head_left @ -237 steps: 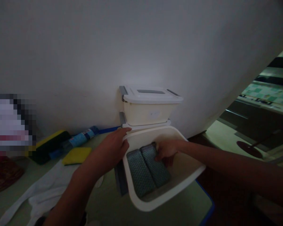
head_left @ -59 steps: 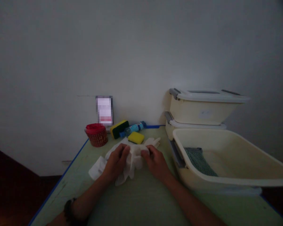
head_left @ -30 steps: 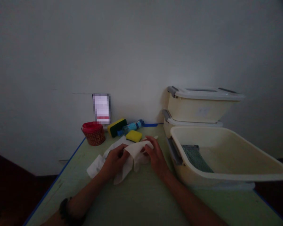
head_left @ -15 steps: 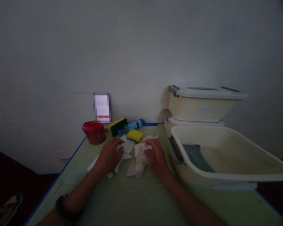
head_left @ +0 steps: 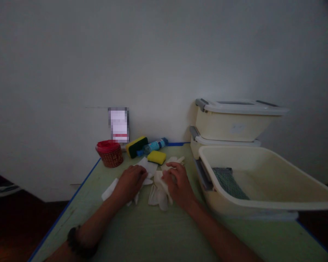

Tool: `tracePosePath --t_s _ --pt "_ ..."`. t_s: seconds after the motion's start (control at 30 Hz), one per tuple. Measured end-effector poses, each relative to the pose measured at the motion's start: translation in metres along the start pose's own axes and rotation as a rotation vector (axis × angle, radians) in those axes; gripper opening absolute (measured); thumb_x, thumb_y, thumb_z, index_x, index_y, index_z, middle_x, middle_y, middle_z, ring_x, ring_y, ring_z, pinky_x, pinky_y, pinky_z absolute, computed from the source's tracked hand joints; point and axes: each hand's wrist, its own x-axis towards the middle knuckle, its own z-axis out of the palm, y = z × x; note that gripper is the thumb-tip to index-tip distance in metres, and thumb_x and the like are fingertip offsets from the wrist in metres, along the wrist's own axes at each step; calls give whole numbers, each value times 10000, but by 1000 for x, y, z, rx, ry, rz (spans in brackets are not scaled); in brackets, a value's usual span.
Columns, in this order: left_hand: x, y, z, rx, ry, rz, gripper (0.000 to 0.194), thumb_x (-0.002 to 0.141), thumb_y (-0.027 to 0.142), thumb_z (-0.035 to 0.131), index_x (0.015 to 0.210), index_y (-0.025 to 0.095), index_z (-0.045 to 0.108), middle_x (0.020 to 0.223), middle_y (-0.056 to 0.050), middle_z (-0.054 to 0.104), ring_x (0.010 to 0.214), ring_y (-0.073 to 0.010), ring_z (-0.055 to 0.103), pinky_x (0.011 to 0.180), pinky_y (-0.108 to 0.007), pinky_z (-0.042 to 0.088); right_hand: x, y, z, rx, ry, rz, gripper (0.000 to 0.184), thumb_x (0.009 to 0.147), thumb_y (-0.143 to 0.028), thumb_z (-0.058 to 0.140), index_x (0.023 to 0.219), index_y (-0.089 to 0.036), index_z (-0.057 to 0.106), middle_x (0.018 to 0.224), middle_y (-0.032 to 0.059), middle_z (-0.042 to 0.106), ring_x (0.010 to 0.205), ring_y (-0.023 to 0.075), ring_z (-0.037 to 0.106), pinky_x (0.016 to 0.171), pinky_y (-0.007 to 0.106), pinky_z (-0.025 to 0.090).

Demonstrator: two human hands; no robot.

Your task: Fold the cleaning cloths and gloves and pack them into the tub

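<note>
White glove [head_left: 161, 196] has been lowered onto table [head_left: 153, 234], so is mostly table-supported | hands apart: right hand [head_left: 181, 187] curled at glove, left hand [head_left: 130, 183] over white cloth [head_left: 149, 165]; whether either is gripped cannot be told | yellow sponge [head_left: 156, 157] placed behind.

From my feed: both the left hand [head_left: 131, 183] and right hand [head_left: 178, 182] were bare, forearms uncovered as far as I could see. Left wrist wore a dark, chunky bracelet [head_left: 75, 245], beaded-looking; finer detail was too dim.
</note>
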Motion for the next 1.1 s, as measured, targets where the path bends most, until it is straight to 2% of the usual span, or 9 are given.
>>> tracePosePath --t_s 0.1,0.4,0.53,0.7,0.87,1.0,1.1 --pt "0 0 1 -24 8 -30 217 838 280 391 810 166 574 815 -83 624 773 -216 551 715 -333 414 0 2 2 -9 -9 -9 143 798 -260 518 706 -181 594 989 95 554 981 211 489 907 388 351" --pt "1 4 2 -124 90 -139 216 865 316 303 852 184 475 822 -62 593 754 -197 568 699 -328 438 1 1 2 5 -50 -34 100 800 -219 491 773 -190 583 901 67 599 895 186 529 845 352 396" --pt "1 5 1 -154 104 -144 217 869 345 305 857 193 459 826 -51 592 746 -191 572 691 -323 441 1 1 2 11 -62 -5 125 816 -248 469 818 -186 577 859 59 618 849 185 546 799 335 404" --pt "0 5 1 -165 90 -131 257 875 359 299 870 187 490 837 -59 610 762 -196 582 702 -321 443 0 2 2 22 -78 59 215 839 -268 436 981 -165 561 854 69 632 847 194 565 788 343 405" --pt "0 5 0 -148 58 -131 318 888 322 257 992 177 520 889 -73 637 809 -195 604 731 -316 449 0 3 3 39 -120 75 258 849 -275 422 1027 -161 569 750 48 634 749 177 583 705 307 425" --pt "0 4 -1 -65 44 -136 342 860 325 329 1092 155 514 731 -42 624 694 -196 594 673 -313 447 0 3 4 45 -128 81 262 847 -289 424 1019 -166 578 679 29 613 673 160 571 636 276 424" --pt "0 2 0 18 72 -129 370 806 319 429 1103 125 531 846 -91 621 834 -241 565 779 -374 415 -1 3 4 42 -132 82 260 843 -294 428 1007 -166 583 651 19 596 630 150 554 601 260 415"
